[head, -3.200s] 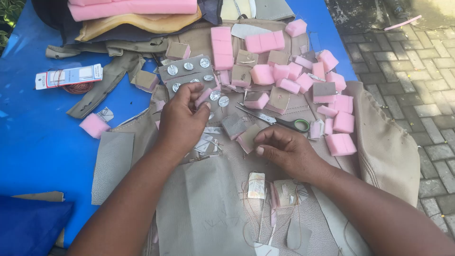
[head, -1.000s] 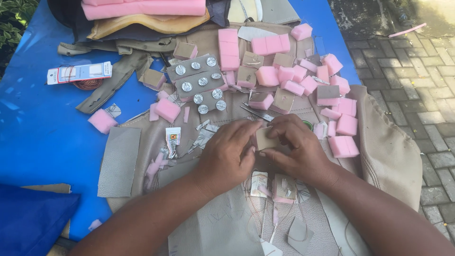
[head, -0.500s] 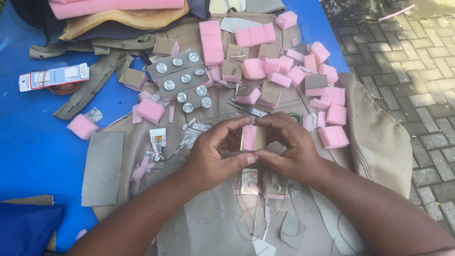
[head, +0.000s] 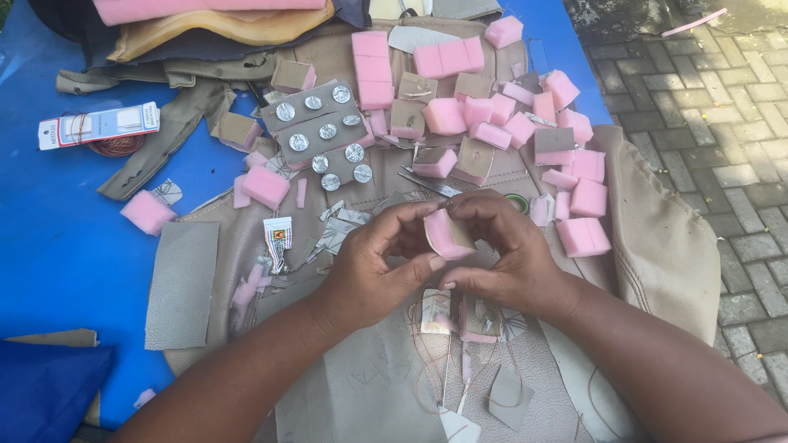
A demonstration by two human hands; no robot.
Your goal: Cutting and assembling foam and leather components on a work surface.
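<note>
A pink foam block (head: 447, 234) with a tan facing sits pinched between both hands above the middle of the table (head: 49, 238), toward its near edge. The left hand (head: 373, 262) grips it from the left, thumb under the block's lower edge and fingers curled over the top. The right hand (head: 501, 246) closes on it from the right, fingers bent round its upper edge and thumb pressed in below. Both hands are narrow, shut on the block.

Under the hands lies a tan cover (head: 657, 238) spread across the table, with thread (head: 427, 369) and small fabric scraps (head: 509, 398) on it just nearer than the wrists. Beyond the hands, scissors (head: 435, 184) lie partly hidden by the fingers. Farther toward the far edge sits a spread of pink foam blocks (head: 525, 123), some faced in tan. To their left are grey cards (head: 324, 131) carrying round silver buttons.

Toward the left edge, a lone pink block (head: 148, 212) rests on the blue top, a grey sheet (head: 182, 283) lies nearer, and a flat white packet (head: 98, 125) lies over a coil of wire (head: 115, 148). A small sachet (head: 277, 239) lies left of the left hand.
</note>
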